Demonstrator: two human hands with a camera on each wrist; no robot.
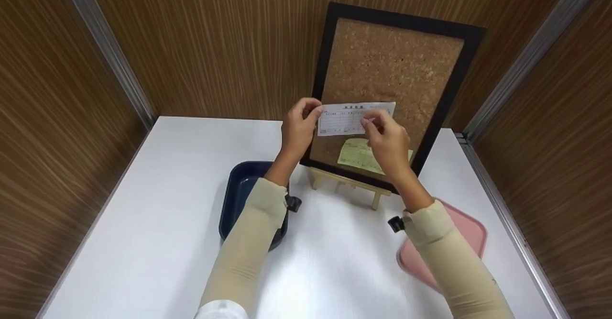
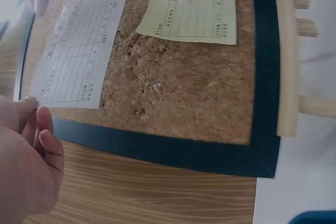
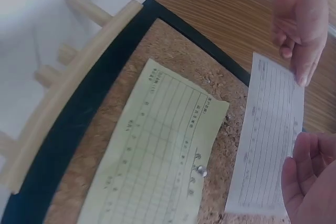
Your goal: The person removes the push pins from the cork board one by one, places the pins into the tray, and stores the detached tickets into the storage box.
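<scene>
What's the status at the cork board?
Left hand and right hand pinch white printed slip against black-framed cork board. Pinned yellow-green slip below, apart.

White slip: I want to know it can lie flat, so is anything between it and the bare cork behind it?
Nothing visible. The white slip, pinched by the left hand and right hand, sits over bare cork board. The pinned green slip lies lower, beside it without overlapping.
</scene>
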